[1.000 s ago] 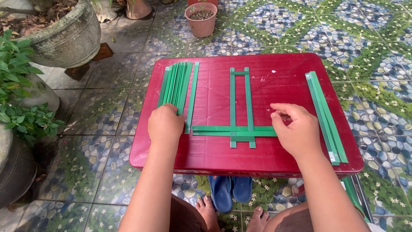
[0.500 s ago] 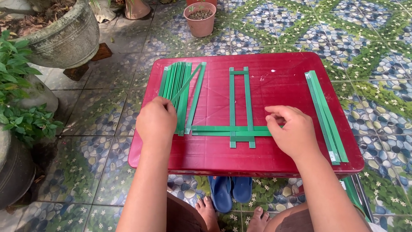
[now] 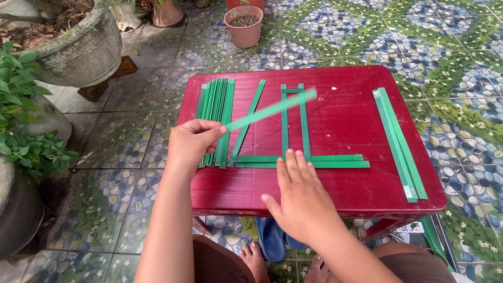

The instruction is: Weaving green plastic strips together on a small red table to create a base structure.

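My left hand (image 3: 193, 141) pinches one end of a green strip (image 3: 272, 109) and holds it lifted, slanting up to the right over the red table (image 3: 346, 131). My right hand (image 3: 303, 196) hovers flat with spread fingers over the table's near edge, its fingertips at two horizontal green strips (image 3: 335, 161). Two upright green strips (image 3: 294, 120) cross those, forming a partial weave. A loose slanted strip (image 3: 251, 116) lies just left of the weave. A pile of green strips (image 3: 216, 107) lies at the table's left, beside my left hand.
Three long green strips (image 3: 399, 141) lie along the table's right side. A large stone planter (image 3: 78, 50) and leafy plants (image 3: 21, 126) stand at left, a terracotta pot (image 3: 243, 23) beyond the table. Blue sandals (image 3: 272, 241) and bare feet are under the table's near edge.
My left hand has picked a strip from the left pile and raised it toward the weave. My right hand has moved left from the horizontal strips' right end and opened flat.
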